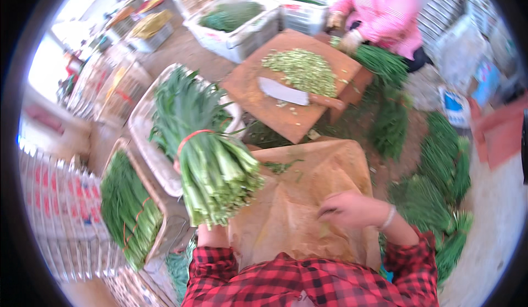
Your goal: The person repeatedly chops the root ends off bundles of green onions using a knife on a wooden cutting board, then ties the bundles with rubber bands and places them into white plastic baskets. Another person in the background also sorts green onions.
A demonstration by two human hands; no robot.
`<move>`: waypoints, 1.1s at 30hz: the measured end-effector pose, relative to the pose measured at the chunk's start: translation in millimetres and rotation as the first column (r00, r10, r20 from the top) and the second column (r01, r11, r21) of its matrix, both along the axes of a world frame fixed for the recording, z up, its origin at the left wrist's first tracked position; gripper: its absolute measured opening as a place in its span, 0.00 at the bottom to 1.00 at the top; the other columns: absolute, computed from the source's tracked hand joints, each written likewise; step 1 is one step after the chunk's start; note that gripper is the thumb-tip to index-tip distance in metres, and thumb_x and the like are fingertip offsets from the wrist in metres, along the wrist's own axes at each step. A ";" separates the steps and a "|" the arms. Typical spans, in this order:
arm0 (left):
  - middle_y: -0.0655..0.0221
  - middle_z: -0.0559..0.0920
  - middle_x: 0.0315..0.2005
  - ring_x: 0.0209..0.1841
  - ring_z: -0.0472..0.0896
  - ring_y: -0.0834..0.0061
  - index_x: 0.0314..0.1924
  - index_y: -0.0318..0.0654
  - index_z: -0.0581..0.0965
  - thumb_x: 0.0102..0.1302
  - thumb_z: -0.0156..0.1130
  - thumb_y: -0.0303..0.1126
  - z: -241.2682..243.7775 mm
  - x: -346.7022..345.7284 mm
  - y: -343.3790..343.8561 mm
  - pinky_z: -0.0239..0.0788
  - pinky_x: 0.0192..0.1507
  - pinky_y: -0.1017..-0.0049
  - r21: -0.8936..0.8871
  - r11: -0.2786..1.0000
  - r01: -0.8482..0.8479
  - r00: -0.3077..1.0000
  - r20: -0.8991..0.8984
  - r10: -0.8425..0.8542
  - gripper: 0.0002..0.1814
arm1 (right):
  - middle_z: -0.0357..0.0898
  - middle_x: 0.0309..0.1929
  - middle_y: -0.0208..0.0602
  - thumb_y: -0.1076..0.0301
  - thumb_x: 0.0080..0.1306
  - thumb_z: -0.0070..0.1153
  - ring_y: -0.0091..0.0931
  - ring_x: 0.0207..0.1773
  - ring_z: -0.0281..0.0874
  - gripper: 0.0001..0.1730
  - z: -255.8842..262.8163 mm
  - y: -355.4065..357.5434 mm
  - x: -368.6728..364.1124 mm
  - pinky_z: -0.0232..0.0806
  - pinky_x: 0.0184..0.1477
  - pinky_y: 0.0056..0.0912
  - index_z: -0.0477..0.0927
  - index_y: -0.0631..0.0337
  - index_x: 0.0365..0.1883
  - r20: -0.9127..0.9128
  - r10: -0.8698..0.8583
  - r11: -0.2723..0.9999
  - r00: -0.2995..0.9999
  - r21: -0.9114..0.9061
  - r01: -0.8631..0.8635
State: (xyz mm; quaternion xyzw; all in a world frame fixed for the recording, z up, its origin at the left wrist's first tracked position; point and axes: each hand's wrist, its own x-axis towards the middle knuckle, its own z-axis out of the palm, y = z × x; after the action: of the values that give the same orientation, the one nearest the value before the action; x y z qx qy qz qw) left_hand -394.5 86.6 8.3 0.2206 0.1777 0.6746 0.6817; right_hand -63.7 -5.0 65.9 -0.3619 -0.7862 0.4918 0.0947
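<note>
A thick bundle of leafy green vegetables with pale cut stems (218, 171), bound by a red band, rests on my left hand (177, 166), which it mostly hides; the wrist shows under the stem ends. Over the brown sheet on my lap (288, 212) is my right hand (350, 210), blurred, fingers curled; whether it holds anything I cannot tell. A wide-bladed knife with a wooden handle (288, 94) lies on the square wooden board (251, 76) ahead, beside a heap of chopped stem pieces (305, 70).
White crates (270, 22) of greens stand beyond the board. At left are an open pale tub (140, 117) and a basket of banded greens (128, 208). Green bundles (437, 158) lie on the floor at right. A person in a pink top (383, 10) handles greens across the board.
</note>
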 end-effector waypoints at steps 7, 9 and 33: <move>0.49 0.73 0.51 0.49 0.75 0.55 0.56 0.28 0.65 0.57 0.50 0.60 1.0 -5.5 -20.6 0.66 0.53 0.57 -0.275 0.947 0.166 0.986 0.051 -0.158 0.41 | 0.65 0.56 0.57 0.59 0.60 0.53 0.40 0.59 0.65 0.34 23.2 32.9 -12.7 0.61 0.57 0.35 0.60 0.72 0.59 0.003 -0.416 0.909 0.909 0.021 0.416; 0.54 0.77 0.45 0.44 0.78 0.62 0.53 0.30 0.69 0.59 0.54 0.52 12.2 2.7 -24.8 0.70 0.49 0.65 -0.402 0.875 0.271 0.962 0.086 -0.259 0.32 | 0.59 0.62 0.57 0.57 0.61 0.55 0.39 0.64 0.59 0.39 30.0 40.9 -48.7 0.57 0.60 0.37 0.54 0.72 0.62 -0.172 -0.352 0.935 0.920 -0.116 0.336; 0.66 0.77 0.48 0.48 0.75 0.70 0.54 0.37 0.70 0.58 0.62 0.41 10.7 59.1 -11.1 0.65 0.54 0.69 -0.271 0.906 0.324 0.946 0.076 -0.316 0.26 | 0.75 0.46 0.39 0.48 0.58 0.53 0.33 0.45 0.73 0.31 -5.3 69.1 -41.3 0.65 0.48 0.35 0.71 0.65 0.51 -0.008 -0.103 0.963 0.995 -0.251 0.097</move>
State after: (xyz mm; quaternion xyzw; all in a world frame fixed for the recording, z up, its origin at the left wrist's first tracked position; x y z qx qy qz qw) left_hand -335.4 75.4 19.0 0.1379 0.2224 0.5249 0.8099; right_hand -105.0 64.1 60.7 -0.4051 -0.6975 0.5855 0.0811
